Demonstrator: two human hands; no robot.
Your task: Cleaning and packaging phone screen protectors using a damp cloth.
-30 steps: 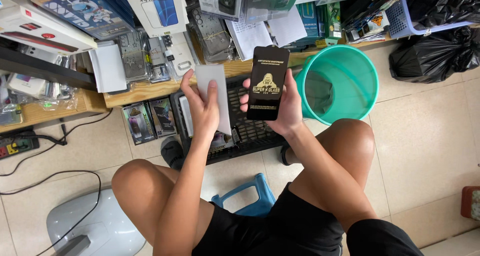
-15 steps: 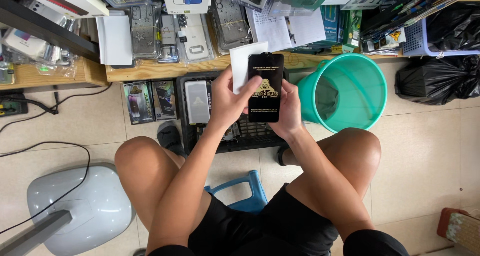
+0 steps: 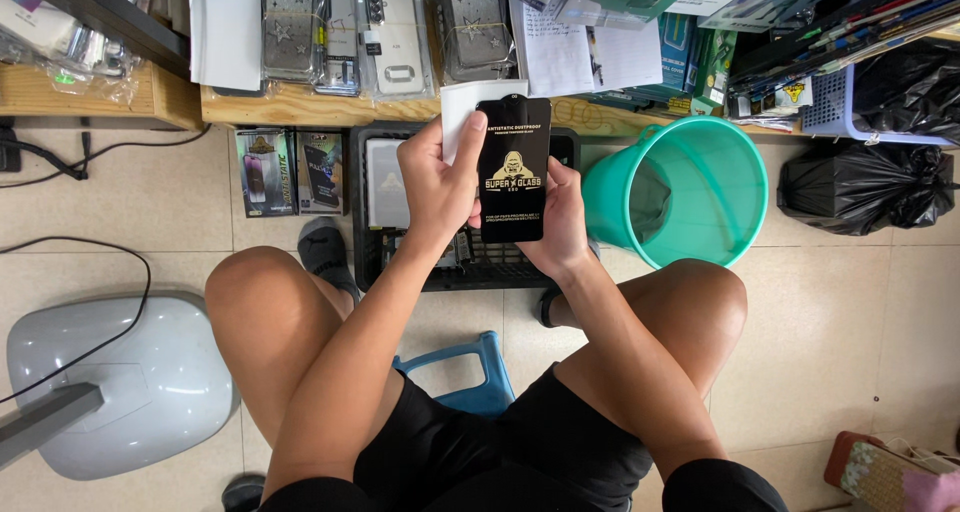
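- Both hands now sit closer together than before, with the white card tucked behind the black packet.
- Left hand (image 3: 440, 187) fingers clamp a white rectangular card (image 3: 462, 112); right hand (image 3: 556, 222) grips a flat black printed screen-protector packet (image 3: 513, 169), above a black plastic crate (image 3: 450, 262).
- Loose pinching could drop either into the round teal plastic bucket (image 3: 690, 197).

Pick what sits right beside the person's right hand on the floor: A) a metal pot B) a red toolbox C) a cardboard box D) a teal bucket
D: the teal bucket stands open on the tiled floor just beside the right hand, which holds the black flat package.
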